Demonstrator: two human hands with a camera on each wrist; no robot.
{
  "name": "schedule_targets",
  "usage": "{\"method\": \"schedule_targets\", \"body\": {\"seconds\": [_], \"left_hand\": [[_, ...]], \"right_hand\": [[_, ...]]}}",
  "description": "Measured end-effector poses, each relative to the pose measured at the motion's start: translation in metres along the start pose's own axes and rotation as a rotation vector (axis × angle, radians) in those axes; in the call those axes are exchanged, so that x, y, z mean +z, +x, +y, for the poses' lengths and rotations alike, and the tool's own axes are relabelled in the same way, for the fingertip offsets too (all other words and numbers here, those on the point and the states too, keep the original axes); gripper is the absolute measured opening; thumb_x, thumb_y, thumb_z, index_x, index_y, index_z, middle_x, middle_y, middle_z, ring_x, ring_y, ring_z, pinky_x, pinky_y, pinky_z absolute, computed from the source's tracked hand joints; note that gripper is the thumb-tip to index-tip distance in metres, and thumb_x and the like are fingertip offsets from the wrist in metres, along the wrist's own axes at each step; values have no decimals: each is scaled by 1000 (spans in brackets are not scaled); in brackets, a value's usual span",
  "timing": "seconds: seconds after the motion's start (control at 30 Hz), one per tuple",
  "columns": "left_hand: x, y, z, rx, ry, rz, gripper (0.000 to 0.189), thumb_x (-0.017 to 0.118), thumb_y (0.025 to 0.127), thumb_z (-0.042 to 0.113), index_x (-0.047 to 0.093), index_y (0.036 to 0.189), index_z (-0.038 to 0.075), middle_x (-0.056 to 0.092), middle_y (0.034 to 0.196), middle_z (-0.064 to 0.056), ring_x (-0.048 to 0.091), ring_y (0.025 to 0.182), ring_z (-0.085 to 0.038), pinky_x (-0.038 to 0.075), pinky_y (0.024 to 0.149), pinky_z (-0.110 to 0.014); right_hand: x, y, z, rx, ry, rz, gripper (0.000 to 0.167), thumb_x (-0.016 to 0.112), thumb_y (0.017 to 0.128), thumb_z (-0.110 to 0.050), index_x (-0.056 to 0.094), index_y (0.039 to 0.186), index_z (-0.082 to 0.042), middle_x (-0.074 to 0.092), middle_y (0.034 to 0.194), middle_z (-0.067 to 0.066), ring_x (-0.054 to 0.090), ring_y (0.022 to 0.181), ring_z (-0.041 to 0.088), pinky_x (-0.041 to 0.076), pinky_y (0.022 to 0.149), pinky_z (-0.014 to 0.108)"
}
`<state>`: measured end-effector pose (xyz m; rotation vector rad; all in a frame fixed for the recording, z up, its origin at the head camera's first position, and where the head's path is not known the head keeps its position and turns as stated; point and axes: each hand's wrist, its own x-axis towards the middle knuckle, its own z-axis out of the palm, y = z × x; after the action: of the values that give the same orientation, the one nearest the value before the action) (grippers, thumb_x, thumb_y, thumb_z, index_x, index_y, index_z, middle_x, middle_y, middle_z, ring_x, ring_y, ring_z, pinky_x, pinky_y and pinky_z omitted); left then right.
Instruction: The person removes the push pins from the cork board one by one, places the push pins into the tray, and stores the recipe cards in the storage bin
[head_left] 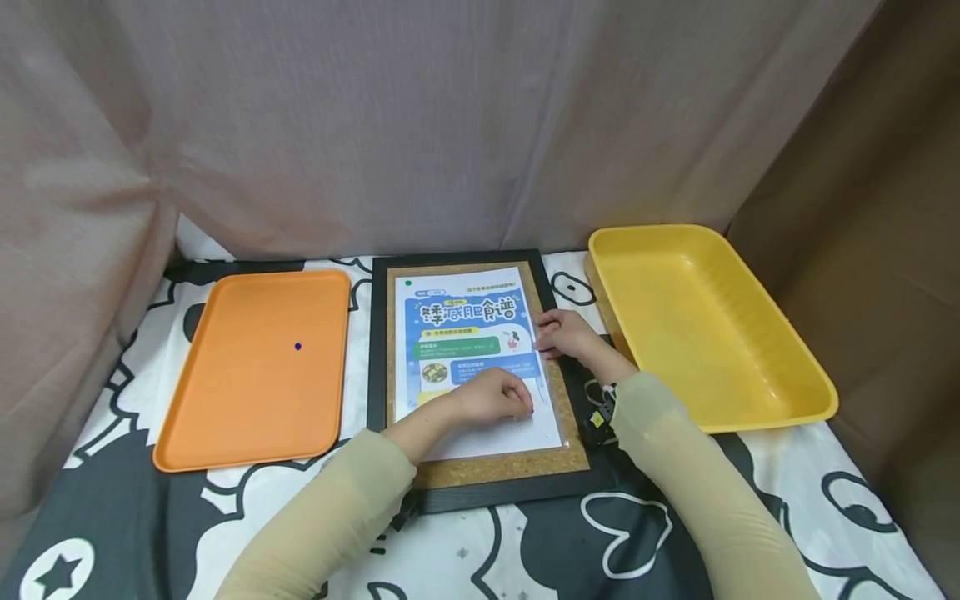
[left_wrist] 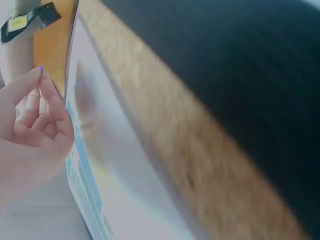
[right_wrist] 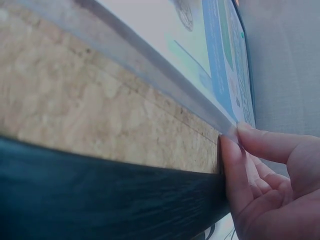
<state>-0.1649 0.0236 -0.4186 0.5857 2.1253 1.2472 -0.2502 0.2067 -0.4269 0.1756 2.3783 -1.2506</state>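
Observation:
A black-framed corkboard lies on the patterned cloth, a printed poster on top of it. A green thumbtack sits at the poster's top left corner. Over the lower part of the poster, my left hand pinches a small purple-blue thumbtack between thumb and index fingertips. My right hand pinches the poster's right edge between thumb and index finger, the other fingers curled, as the right wrist view shows. That edge is raised off the cork there.
An orange tray lies at left with a blue thumbtack on it. To the right stands a deep yellow bin, close beside my right forearm. Behind everything hangs a grey-beige curtain.

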Motion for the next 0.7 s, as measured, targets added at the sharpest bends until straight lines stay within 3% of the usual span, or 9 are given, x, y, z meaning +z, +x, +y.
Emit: {"method": "schedule_targets", "body": {"seconds": [0.23,0.43,0.7], "left_hand": [[-26,-10,-7,-12,1,80,13,62,87,14,68,92,3,66,83,-12,47,62,-10,35,56,-19],[-44,-25,-14,-55,-2,197,13,61,88,15,66,93,4,62,81,-7,49,65,-13,38,57,-20],[-69,-47,-34,-150,-17,373,15,59,89,17,64,97,4,60,84,-8,54,74,-18,42,62,-22]], "right_hand": [[-1,1,0,-5,6,4,50,62,85,1,43,130,4,57,101,16,58,70,10,52,63,19],[-2,-1,-1,10,-10,5,50,62,86,-1,43,132,2,56,107,18,59,74,12,52,64,19],[0,-2,0,12,-16,3,51,62,86,-2,42,133,2,57,106,17,59,72,11,52,63,19]]}}
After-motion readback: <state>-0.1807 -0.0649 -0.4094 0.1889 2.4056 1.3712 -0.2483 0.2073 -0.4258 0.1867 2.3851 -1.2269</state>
